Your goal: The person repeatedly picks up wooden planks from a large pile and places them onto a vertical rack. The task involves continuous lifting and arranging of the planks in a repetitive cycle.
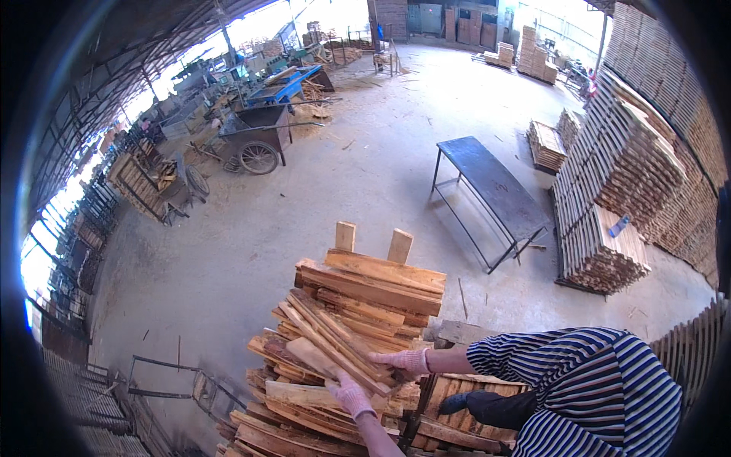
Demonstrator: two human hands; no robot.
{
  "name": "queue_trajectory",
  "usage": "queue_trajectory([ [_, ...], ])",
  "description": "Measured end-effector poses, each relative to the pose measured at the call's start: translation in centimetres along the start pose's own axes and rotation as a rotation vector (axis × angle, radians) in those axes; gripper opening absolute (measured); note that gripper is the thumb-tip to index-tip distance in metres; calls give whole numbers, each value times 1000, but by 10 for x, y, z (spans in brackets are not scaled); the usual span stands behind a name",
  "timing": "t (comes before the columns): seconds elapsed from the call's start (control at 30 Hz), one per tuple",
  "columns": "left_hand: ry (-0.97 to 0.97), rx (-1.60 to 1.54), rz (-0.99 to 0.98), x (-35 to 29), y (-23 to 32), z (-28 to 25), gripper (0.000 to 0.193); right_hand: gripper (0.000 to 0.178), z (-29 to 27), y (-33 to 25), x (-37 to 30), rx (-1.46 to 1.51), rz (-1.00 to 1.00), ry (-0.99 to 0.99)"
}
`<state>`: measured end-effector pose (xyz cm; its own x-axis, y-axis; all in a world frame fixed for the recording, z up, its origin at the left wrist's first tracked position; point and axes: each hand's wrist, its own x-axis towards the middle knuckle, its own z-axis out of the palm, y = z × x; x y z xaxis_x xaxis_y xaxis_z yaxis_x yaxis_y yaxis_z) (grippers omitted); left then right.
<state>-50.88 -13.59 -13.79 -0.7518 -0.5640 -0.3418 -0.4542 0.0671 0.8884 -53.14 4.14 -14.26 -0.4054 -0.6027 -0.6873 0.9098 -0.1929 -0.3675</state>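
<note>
Several narrow rough wooden boards [326,326] lie side by side at a slant between my hands, over a stack of planks [377,286]. Wearing a pale pink glove, my left hand [350,394] is closed on the near left edge of these boards. My right hand [403,361], gloved the same way, grips their right side close to the near end; its fingertips are partly hidden. Beneath and around them the stacked planks lie crosswise, with uneven ends and bark-coloured edges. Two short upright boards [400,245] rise behind the stack.
A dark metal table [495,183] stands ahead to the right. Tall stacks of slats [609,160] line the right side. At the left are a two-wheeled cart [257,137] and a wooden crate-like cart [141,183]. A metal frame [164,392] sits left of the planks.
</note>
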Motion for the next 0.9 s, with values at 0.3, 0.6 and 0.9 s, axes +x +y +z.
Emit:
queue_trajectory([
  [0.3, 519, 842, 213, -27, -9, -117, 73, 52, 75, -37, -76, 133, -1, 83],
  [0.6, -619, -1051, -276, -178, 34, 6, 88, 53, 54, 52, -283, -196, 125, 264],
  [0.9, -262, -1239, -93, -334, 2, -37, 89, 77, 4, 92, -419, -1045, 88, -76],
])
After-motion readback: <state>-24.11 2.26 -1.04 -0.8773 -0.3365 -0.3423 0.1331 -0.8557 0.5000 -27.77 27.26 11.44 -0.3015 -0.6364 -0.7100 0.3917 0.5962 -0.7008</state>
